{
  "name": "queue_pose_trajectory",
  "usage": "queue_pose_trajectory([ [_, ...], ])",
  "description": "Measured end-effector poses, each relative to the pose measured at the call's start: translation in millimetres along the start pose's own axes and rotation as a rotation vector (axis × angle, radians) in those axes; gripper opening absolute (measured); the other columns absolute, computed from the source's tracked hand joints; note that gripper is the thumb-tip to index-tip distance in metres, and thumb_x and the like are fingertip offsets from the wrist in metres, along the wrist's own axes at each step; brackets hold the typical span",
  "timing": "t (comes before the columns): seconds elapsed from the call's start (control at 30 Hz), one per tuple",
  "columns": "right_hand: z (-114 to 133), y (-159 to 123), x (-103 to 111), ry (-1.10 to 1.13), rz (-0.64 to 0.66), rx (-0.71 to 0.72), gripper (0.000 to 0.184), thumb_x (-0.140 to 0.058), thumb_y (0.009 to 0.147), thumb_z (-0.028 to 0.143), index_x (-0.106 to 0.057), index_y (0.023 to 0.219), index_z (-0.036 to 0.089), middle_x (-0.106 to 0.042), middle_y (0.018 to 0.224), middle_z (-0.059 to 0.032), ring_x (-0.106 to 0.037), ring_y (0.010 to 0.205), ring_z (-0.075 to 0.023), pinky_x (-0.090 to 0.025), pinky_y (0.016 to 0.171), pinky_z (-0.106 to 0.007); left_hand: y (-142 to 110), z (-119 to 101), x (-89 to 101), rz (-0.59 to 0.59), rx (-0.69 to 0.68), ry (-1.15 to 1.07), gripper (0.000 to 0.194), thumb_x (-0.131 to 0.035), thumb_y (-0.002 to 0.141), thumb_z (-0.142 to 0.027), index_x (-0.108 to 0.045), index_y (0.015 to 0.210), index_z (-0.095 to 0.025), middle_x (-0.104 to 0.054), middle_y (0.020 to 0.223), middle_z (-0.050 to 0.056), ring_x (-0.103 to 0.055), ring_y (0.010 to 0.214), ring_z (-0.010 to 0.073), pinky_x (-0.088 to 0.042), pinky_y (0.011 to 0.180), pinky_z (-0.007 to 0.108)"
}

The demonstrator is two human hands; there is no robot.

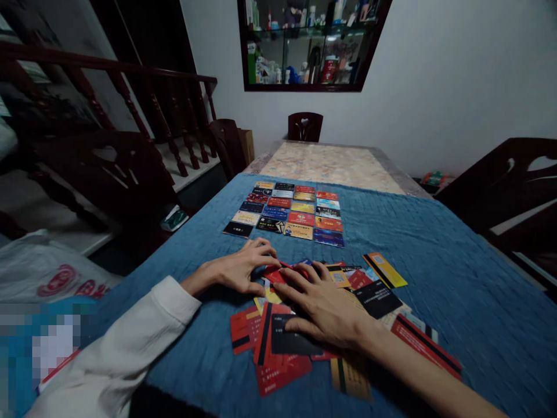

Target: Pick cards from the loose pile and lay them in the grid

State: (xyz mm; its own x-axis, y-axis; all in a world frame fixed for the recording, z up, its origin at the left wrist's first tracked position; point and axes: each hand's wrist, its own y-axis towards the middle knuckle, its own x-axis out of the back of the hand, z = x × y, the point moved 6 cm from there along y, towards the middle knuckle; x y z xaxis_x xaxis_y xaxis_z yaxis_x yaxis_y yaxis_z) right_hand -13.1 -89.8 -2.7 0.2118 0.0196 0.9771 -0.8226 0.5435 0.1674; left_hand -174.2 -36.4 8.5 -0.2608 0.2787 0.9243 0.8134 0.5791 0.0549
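My left hand (249, 267) is bent round the left end of a red card (278, 278), with thumb and forefinger at its edges. Fingers spread, my right hand (319, 299) lies over a loose heap of cards, its fingertips on the same red card. Under its thumb is a black card (289, 342), resting on red cards (282, 374) that overlap. Another black card (378, 299) and a yellow-orange card (386, 270) lie right of the hand. Beyond both hands, several cards are laid in columns, among them a dark blue card (329, 237). My right palm hides part of the heap.
A blue cloth (470, 290) covers the near part of the table; its patterned far top (326, 162) shows bare. Dark wooden chairs (305, 126) stand around it. At the left are a white plastic bag (56, 273) and a railing (130, 72).
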Motion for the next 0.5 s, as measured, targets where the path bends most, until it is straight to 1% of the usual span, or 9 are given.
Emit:
queue_pose_trajectory([
  [0.13,-9.4,5.3,-2.3,-0.042,-0.045,0.001,0.061,-0.044,0.094,0.065,-0.049,0.144,0.031,-0.053,0.145,-0.0104,-0.047,0.123,-0.0342,-0.033,0.103,-0.058,2.8,5.5,-2.4,-0.039,0.013,-0.013,0.054,-0.074,0.081,-0.048,-0.062,0.128,-0.024,-0.057,0.131,0.012,-0.042,0.126,0.0320,-0.033,0.111,0.055],
  [0.3,-28.0,10.2,-7.9,-0.074,-0.114,-0.051,0.054,-0.047,0.097,0.057,-0.054,0.141,0.026,-0.057,0.140,-0.0135,-0.049,0.122,-0.0322,-0.036,0.099,-0.054,6.7,10.6,-6.2,-0.087,0.045,-0.015,0.046,-0.069,0.085,-0.040,-0.061,0.127,-0.022,-0.058,0.130,0.011,-0.041,0.127,0.0296,-0.034,0.111,0.052],
  [0.5,-38.8,14.2,-6.9,-0.069,-0.104,-0.077,0.043,-0.050,0.098,0.049,-0.060,0.132,0.025,-0.061,0.136,-0.0128,-0.052,0.117,-0.0302,-0.035,0.097,-0.052,12.5,9.5,-9.4,-0.131,0.079,0.001,0.039,-0.066,0.088,-0.036,-0.064,0.123,-0.019,-0.060,0.126,0.011,-0.042,0.124,0.0286,-0.035,0.109,0.049],
])
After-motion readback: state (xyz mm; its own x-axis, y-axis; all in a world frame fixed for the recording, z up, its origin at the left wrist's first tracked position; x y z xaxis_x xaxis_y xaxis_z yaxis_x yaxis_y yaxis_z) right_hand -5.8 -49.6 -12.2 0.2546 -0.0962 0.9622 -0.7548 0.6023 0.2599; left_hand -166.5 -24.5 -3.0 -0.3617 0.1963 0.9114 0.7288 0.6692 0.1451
